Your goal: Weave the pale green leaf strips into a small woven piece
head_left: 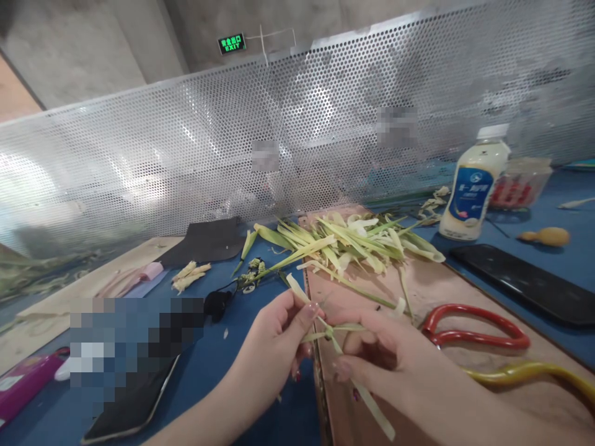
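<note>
Pale green leaf strips [329, 332], perhaps corn husk, cross and meet in a small knot between my two hands. My left hand [283, 334] pinches a strip between thumb and forefinger, its cream end sticking up above the fingers. My right hand [385, 353] is closed on the strips at the other side of the knot, and a long tail hangs down below its thumb. Beyond the hands, a heap of green and yellow leaf strips [353, 238] lies on a wooden board [437, 291]. Red-handled scissors [478, 341] rest by my right hand.
A yellow handle [525, 373] lies at the right, below a black phone [525, 279]. Behind stand a drink bottle [471, 186] and a clear plastic box [523, 183]. Another dark device [139, 396] and a purple object [30, 384] lie left. A perforated metal screen [209, 155] closes the back.
</note>
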The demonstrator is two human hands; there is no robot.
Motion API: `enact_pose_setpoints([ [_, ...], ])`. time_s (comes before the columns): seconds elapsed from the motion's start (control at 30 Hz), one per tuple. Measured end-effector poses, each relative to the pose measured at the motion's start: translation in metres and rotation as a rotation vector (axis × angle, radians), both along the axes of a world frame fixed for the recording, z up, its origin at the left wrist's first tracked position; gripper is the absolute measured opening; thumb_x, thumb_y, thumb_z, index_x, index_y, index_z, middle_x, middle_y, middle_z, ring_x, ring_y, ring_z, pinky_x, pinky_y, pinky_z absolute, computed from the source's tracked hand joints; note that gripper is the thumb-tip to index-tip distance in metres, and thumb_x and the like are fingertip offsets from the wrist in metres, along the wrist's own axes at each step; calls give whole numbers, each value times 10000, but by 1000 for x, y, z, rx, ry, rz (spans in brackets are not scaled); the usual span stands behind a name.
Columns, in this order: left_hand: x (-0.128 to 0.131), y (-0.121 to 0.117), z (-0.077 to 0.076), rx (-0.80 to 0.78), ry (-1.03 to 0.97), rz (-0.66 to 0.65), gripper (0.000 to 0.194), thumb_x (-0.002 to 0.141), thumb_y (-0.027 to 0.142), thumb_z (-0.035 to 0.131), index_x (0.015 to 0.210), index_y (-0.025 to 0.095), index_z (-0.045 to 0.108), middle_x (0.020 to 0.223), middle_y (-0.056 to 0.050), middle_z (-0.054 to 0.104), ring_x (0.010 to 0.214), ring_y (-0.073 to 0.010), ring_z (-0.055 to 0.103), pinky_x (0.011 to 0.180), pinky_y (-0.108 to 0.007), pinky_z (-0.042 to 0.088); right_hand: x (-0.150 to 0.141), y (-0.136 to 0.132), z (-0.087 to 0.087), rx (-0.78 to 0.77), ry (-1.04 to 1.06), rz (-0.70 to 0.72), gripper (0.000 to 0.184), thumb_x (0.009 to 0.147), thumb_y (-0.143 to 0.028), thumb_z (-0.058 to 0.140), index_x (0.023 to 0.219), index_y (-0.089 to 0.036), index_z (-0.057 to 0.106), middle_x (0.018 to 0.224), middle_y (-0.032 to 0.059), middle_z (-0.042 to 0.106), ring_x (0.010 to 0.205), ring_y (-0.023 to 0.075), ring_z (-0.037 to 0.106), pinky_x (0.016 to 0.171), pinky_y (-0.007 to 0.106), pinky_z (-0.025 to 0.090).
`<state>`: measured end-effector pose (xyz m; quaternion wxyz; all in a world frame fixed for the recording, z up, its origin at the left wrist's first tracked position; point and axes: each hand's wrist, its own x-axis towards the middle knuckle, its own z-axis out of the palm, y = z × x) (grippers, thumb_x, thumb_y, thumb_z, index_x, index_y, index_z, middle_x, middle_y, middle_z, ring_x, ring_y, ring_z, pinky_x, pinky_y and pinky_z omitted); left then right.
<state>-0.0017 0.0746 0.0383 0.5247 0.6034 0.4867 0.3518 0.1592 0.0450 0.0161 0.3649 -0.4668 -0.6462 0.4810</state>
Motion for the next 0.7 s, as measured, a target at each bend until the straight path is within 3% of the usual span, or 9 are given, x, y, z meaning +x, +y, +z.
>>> enact_pose_setpoints([
  [0.17,0,-1,0,-4,-24,-11,325,767,477,538,765,152,519,458,69,448,315,-30,341,320,-134,284,0,-1,0,-23,60,-13,309,799,-352,555,1078,-218,573,706,-9,627,657,130,588,615,236,471],
  [0.33,0,-2,3,20,-72,22,323,759,478,548,773,157,518,481,65,463,326,-27,335,326,-131,276,3,-3,5,-13,34,-114,332,856,-452,443,1056,-231,590,731,12,627,667,140,597,620,245,492],
  [0.57,-1,-4,6,-68,-34,-166,291,744,425,588,826,150,541,491,61,473,369,-34,374,361,-133,319,6,0,6,25,-7,-122,281,842,-445,465,954,-231,608,767,16,643,721,166,604,683,276,499],
  [0.7,-1,-4,6,-114,-40,-202,258,723,386,622,789,155,526,497,64,479,390,-39,401,385,-140,345,7,-2,5,62,-23,-117,248,826,-440,497,862,-226,615,792,14,652,743,164,605,693,270,493],
])
